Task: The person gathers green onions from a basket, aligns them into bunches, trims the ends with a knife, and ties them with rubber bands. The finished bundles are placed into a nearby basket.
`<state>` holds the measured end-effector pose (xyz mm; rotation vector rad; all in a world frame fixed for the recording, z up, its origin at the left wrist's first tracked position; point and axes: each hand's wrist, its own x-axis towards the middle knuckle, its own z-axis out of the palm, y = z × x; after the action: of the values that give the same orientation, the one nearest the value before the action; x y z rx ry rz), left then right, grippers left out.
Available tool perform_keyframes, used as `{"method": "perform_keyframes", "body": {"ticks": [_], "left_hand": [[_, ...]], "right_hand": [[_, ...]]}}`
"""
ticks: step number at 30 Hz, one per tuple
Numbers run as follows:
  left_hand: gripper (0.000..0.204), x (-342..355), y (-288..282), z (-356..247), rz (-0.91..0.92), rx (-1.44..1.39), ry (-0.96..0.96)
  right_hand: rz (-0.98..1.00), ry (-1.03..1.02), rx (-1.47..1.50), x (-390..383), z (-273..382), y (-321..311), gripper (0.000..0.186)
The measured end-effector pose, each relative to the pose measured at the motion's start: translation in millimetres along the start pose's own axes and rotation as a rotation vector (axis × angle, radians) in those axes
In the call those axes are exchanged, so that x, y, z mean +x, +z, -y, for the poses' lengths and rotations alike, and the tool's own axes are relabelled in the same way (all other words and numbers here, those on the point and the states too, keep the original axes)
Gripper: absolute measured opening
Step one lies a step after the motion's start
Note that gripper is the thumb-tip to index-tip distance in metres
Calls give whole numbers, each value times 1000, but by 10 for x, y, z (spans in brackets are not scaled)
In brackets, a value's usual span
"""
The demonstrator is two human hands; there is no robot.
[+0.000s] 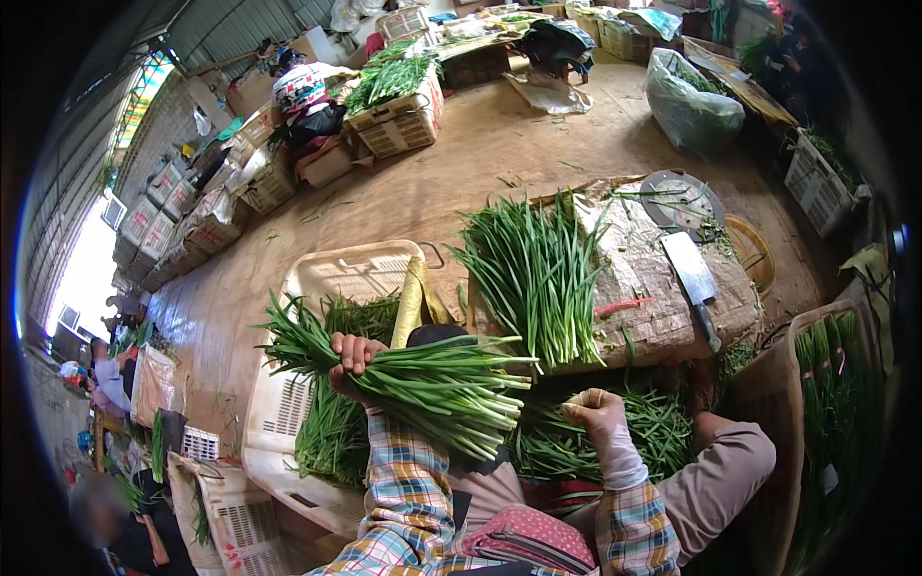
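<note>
My left hand (pixel 353 363) is wrapped round a thick bunch of garlic chives (pixel 437 384). Their pale cut ends point right and the green leaves spread out to the left. Lower right of the bunch, my right hand (pixel 597 415) is closed in a pinch, apart from the chives; whatever its fingertips may hold is too small to make out. A white wrap covers that wrist. Ahead, a pile of loose chives (pixel 538 274) lies on a covered work board (pixel 624 250), stems toward me. A cleaver (pixel 690 269) with a dark handle rests on the board's right side.
A pale plastic crate (pixel 264 422) with loose greens stands at my left. More leaves (pixel 653 432) lie below the board. Tied bunches (pixel 828 384) fill a crate at right. A round metal plate (pixel 680 197) sits behind the cleaver. Farther off are a plastic bag (pixel 693 106), crates and people.
</note>
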<state>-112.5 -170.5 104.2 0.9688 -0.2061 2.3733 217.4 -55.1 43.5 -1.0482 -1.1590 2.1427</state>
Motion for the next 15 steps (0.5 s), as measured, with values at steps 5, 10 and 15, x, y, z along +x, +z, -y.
{"method": "perform_keyframes", "body": {"ticks": [5, 10, 15], "left_hand": [[20, 28, 41, -35, 99, -94, -11], [24, 32, 1, 92, 155, -112, -54], [22, -13, 26, 58, -6, -5, -130]], "right_hand": [[477, 57, 209, -171, 306, 679, 52], [378, -56, 356, -33, 34, 918, 36], [163, -199, 218, -66, -227, 865, 21]]}}
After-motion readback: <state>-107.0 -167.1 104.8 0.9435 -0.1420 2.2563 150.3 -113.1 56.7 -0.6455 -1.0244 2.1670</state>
